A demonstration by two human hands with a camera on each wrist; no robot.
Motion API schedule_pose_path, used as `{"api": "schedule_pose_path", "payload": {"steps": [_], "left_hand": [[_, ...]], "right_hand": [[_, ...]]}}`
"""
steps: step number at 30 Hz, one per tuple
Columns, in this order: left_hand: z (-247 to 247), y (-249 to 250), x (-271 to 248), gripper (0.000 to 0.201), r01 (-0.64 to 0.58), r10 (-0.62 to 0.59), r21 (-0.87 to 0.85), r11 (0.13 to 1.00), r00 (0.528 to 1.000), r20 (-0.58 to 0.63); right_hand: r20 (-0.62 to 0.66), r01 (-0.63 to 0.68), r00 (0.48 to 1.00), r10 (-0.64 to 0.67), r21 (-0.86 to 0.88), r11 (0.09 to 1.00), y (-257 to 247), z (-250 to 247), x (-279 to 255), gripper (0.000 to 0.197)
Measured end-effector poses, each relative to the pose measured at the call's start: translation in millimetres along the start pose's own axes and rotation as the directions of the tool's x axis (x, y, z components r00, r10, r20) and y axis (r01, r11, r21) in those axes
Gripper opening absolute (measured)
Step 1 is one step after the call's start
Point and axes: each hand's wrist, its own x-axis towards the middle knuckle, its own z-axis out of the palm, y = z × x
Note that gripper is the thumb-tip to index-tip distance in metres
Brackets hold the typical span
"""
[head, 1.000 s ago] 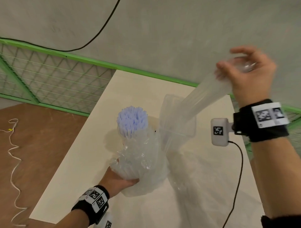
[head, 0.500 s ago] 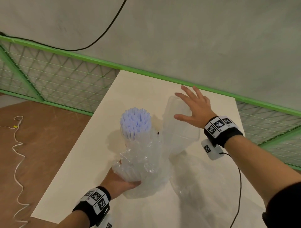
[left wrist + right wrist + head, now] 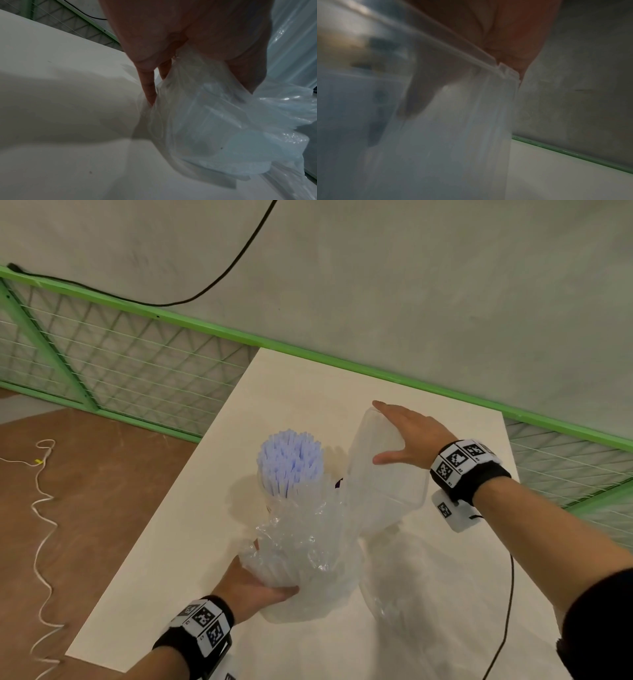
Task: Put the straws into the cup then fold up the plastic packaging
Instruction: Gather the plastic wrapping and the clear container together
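Observation:
A bundle of pale blue straws [image 3: 289,460] stands upright in the middle of the table, its lower part wrapped in crumpled clear plastic packaging [image 3: 308,546]. Whether a cup sits under the wrap I cannot tell. My left hand [image 3: 253,587] grips the packaging [image 3: 214,128] low at the bundle's base, fingers [image 3: 149,88] curled into the plastic. The packaging's open end rises to the right as a flat flap [image 3: 383,491]. My right hand [image 3: 407,436] lies on that flap with straight fingers and thumb spread. The flap [image 3: 436,135] fills the right wrist view.
The white table [image 3: 171,559] ends near my left wrist and at the left. A green mesh fence [image 3: 120,364] runs behind it below a grey wall. A black cable [image 3: 507,611] hangs from my right wrist. A white cord [image 3: 41,508] lies on the brown floor.
My right hand let go of the stretched packaging end it held high, came down, and now lies flat on the flap. The left hand keeps its grip.

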Motion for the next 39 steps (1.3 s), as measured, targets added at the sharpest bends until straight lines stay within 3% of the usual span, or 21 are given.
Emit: {"api": "schedule_pose_path", "payload": {"steps": [2,8,11,13,18,21,26,29,33,36,39], "left_hand": [[0.0,-0.2,0.0,0.063,-0.008,0.008,-0.005,1.000,1.000,0.005],[0.5,4.7,-2.7,0.058,-0.031,0.031,-0.009,0.999,1.000,0.002],[0.3,4.2,-3.0,0.057,-0.025,0.025,-0.007,1.000,1.000,0.000],[0.5,4.5,-3.0,0.057,-0.015,0.015,0.004,1.000,1.000,0.009],[1.7,8.1,-4.5,0.052,-0.016,0.016,0.008,1.000,1.000,0.006],[2.4,9.5,-5.5,0.050,-0.020,0.020,0.000,1.000,1.000,0.009],[0.7,9.7,-5.9,0.055,-0.023,0.023,0.004,1.000,1.000,0.015],[0.7,9.8,-6.0,0.054,-0.028,0.028,0.006,1.000,1.000,0.014],[1.1,10.7,-6.2,0.056,-0.036,0.036,0.003,0.999,0.999,0.005],[0.5,10.1,-5.9,0.058,-0.047,0.047,0.012,0.999,0.999,0.001],[1.2,10.9,-6.1,0.054,-0.044,0.045,0.023,0.999,0.999,-0.004]], "right_hand": [[0.029,-0.006,1.000,0.006,0.001,1.000,-0.7,-1.2,-0.2,0.109],[-0.023,-0.065,0.997,0.070,0.153,0.986,7.1,-16.8,4.2,0.101],[0.155,-0.059,0.987,0.050,0.057,0.997,5.3,-20.3,2.5,0.122],[0.205,-0.087,0.975,0.083,0.010,0.996,-1.1,-18.4,0.9,0.131],[0.056,-0.097,0.994,0.096,-0.001,0.995,-22.8,-7.4,0.5,0.128],[0.031,-0.101,0.994,0.102,-0.042,0.994,-30.7,1.3,-0.7,0.118],[-0.129,-0.157,0.980,0.149,-0.053,0.986,-33.4,9.6,0.6,0.076],[-0.182,-0.147,0.969,0.165,0.105,0.984,-27.7,10.6,2.5,0.057],[-0.253,-0.019,0.962,0.099,0.299,0.954,-12.5,2.5,5.3,0.057],[-0.053,-0.009,0.998,0.013,0.080,0.997,-7.9,6.0,1.9,0.070],[-0.007,-0.003,1.000,0.001,-0.195,0.981,-7.4,12.2,-2.0,0.076]]}}
